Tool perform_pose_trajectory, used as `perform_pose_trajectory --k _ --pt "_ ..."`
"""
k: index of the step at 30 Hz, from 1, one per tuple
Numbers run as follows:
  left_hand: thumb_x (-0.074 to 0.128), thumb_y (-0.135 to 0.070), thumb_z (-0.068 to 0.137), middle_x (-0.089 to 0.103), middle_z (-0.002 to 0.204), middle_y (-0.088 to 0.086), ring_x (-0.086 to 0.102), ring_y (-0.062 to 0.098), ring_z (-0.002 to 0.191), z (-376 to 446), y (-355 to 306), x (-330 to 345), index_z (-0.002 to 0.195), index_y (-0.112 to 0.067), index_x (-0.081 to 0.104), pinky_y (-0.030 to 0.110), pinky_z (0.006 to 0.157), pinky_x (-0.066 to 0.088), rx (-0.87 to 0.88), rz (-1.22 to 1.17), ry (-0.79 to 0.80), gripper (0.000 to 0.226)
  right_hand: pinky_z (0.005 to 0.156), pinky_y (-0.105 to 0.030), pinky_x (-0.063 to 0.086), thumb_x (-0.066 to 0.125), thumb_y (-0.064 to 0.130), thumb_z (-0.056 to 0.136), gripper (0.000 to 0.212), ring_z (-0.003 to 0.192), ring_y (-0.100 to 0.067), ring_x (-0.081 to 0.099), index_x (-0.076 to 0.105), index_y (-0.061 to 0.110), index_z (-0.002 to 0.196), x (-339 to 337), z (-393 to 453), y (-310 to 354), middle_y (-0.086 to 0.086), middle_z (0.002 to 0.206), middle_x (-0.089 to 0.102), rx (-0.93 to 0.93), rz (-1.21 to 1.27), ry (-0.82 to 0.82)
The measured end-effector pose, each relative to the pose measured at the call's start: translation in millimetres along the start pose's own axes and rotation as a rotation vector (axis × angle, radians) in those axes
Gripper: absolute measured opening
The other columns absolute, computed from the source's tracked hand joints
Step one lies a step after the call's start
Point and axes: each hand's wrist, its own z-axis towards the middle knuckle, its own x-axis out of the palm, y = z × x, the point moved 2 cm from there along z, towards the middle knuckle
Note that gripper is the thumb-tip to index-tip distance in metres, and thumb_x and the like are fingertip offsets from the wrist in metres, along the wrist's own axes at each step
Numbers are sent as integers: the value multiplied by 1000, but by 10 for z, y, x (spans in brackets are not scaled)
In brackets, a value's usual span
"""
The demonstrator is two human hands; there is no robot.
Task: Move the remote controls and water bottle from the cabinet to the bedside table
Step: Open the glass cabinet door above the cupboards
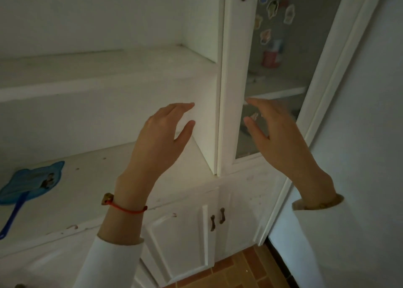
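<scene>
**Both hands raised empty before the white cabinet**

The left hand (162, 135) was lifted in front of the open shelves of the white cabinet (109, 78), fingers loosely spread and holding nothing; a red string bracelet (126, 208) circled its wrist. The right hand (274, 133) was held up before the glass door (281, 69), fingers likewise relaxed and apart, empty, and whether it touched the pane could not be told. A white upright post (231, 91) of the cabinet stood between the two hands.

On the lower shelf, near its left edge, lay a blue hand fan (32, 183) with its handle pointing toward the front edge. Behind the glass, stickers (272, 8) showed on the pane and a red and white container (271, 57) stood blurred on an inner shelf. Below, two small doors with dark handles (218, 218) were closed. Orange floor tiles (235, 270) showed beneath.

No remote controls or water bottle could be made out on the shelves in view.
</scene>
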Motion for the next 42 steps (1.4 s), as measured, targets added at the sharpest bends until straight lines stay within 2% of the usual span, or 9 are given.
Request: perform_pose_trajectory --k 2,5,10,18,25,29,33,37,42 --pt "50 -31 98 57 135 -5 54 13 122 237 -69 -39 137 -23 50 36 104 44 38 -17 -44 40 106 -26 32 46 34 97 42 129 -18 44 44 21 137 -117 211 46 -2 140 49 -34 -4 -66" --pt "50 -30 97 58 134 -5 54 13 121 561 -171 -105 136 -21 51 37 103 44 98 -37 -99 40 106 -38 42 44 36 98 43 127 -19 47 44 20 138 -287 507 117 -2 140 50 -99 -21 -144" --pt "50 -30 97 58 133 -1 54 16 122 1002 -291 -179 136 -20 51 38 103 44 160 -43 -172 41 102 -42 45 45 36 98 44 119 -20 53 43 21 139 -565 902 234 -3 133 52 -161 -29 -243" --pt "50 -30 97 58 133 -1 55 15 120 1327 -452 -152 137 -20 50 38 103 45 186 -78 -225 41 104 -39 45 46 35 97 43 124 -20 49 43 21 138 -712 1215 263 -3 138 50 -213 -80 -308" --pt "53 -26 96 62 124 3 60 17 109 1518 -538 7 133 -16 54 33 94 49 71 -158 -332 39 98 -21 33 45 33 98 39 120 -13 48 46 19 135 -755 1553 294 -1 132 53 -234 -51 -370" --pt "55 -24 95 64 116 2 61 15 101 1627 -504 156 130 -15 55 23 86 47 10 -220 -376 37 96 -28 44 45 32 98 39 114 -13 52 47 15 132 -737 1893 330 -2 126 55 -235 -30 -430" --pt "56 -23 94 63 115 3 60 16 100 1687 -494 262 128 -14 57 32 87 52 -23 -258 -404 35 91 -30 47 50 29 96 34 103 -16 54 50 11 125 -697 2131 342 -5 117 55 -220 -4 -490" --pt "58 -23 93 62 114 1 60 16 98 1706 -493 314 126 -15 58 30 85 52 -37 -270 -432 34 81 -32 51 55 27 92 23 89 -15 54 54 10 107 -675 2248 355 -3 103 55 -232 51 -558" --pt "58 -23 92 58 116 0 59 15 99 1720 -505 348 125 -16 59 30 84 53 -39 -286 -423 34 75 -32 50 56 26 91 18 81 -17 54 54 9 97 -659 2359 370 -4 93 56 -189 83 -530"
